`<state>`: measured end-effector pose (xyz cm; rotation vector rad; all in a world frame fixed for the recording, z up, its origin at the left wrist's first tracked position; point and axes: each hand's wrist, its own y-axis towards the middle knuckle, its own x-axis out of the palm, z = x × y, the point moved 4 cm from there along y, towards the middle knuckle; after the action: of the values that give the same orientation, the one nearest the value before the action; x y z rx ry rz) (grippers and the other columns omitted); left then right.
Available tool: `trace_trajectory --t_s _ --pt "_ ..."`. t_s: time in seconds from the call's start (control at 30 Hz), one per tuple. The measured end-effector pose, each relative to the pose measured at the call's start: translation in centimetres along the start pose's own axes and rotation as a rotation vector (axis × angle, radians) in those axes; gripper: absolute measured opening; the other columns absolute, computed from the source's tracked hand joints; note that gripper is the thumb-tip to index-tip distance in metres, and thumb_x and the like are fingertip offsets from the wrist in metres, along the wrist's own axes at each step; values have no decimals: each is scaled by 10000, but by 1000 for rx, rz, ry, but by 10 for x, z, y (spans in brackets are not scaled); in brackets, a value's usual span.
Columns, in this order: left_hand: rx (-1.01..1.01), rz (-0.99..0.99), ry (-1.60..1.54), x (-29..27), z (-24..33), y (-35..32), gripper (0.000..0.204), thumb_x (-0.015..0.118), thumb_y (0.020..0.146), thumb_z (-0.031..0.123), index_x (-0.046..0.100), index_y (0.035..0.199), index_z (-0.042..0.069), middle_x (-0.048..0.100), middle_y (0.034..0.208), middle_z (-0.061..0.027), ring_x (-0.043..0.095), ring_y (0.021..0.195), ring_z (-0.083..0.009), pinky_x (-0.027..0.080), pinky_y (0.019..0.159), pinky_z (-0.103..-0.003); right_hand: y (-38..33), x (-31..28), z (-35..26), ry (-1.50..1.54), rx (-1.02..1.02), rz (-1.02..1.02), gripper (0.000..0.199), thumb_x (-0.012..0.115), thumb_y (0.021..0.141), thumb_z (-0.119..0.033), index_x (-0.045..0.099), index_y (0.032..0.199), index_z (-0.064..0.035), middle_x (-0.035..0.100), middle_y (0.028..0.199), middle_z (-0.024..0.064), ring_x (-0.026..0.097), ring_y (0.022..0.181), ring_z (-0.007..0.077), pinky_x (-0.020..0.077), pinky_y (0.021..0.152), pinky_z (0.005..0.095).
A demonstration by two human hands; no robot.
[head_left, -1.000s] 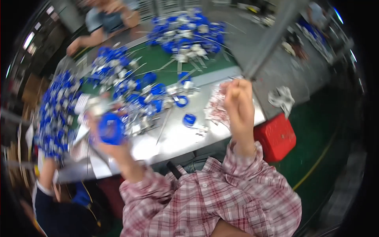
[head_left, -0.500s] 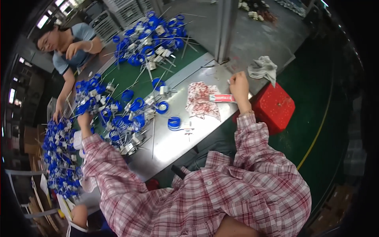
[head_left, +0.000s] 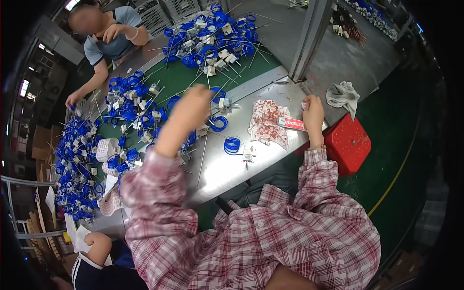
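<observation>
My left hand (head_left: 191, 108), smeared by motion, is above the near edge of a heap of parts with blue coils, white blocks and thin metal rods (head_left: 140, 104). Its fingers are too blurred to show whether they hold anything. My right hand (head_left: 314, 115) is closed at the table's right edge, fingertips pinched around a small pale thing I cannot make out. Beside it, a red-and-white tube (head_left: 293, 124) lies partly over a white cloth with red stains (head_left: 267, 126). A single part, with a blue coil (head_left: 232, 145) and white block (head_left: 249, 153), lies apart on the bare metal.
Another heap of blue-coiled parts (head_left: 212, 41) lies at the back. A co-worker (head_left: 113, 31) sits far left, one hand at more parts. Label rolls (head_left: 107, 150) lie at left. A metal post (head_left: 311, 41), grey rag (head_left: 343, 98) and red stool (head_left: 348, 145) are at right.
My left hand has moved from the parts at left up and to the right, across the heap. My right hand stays near the tube. The whole view has shifted somewhat.
</observation>
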<state>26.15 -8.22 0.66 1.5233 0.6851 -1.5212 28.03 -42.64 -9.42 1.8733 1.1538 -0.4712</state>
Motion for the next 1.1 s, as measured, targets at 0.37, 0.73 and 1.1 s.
trace_trajectory --t_s 0.37,0.73,1.1 --pt "-358 406 -1192 -24 34 -13 451 582 774 -65 434 1200 -51 554 1111 -128 549 1055 -225 469 852 -314 -15 -69 -110 818 3 -62 120 536 852 0 571 965 24 561 969 60 542 860 121 439 745 229" --pt "-269 1114 -1530 -34 102 -109 639 696 798 143 350 1303 -40 452 1265 -118 496 1119 -203 414 944 -317 -60 -76 -264 1082 -432 -317 191 665 756 -56 650 947 -41 580 986 104 550 947 234 443 791 307" --pt "-179 970 -1573 -37 122 -109 638 686 786 67 345 1313 -49 457 1247 -120 501 1079 -186 413 929 -308 -57 -94 -274 932 -682 -145 155 678 747 -110 651 893 -68 596 929 70 518 916 252 408 794 360"
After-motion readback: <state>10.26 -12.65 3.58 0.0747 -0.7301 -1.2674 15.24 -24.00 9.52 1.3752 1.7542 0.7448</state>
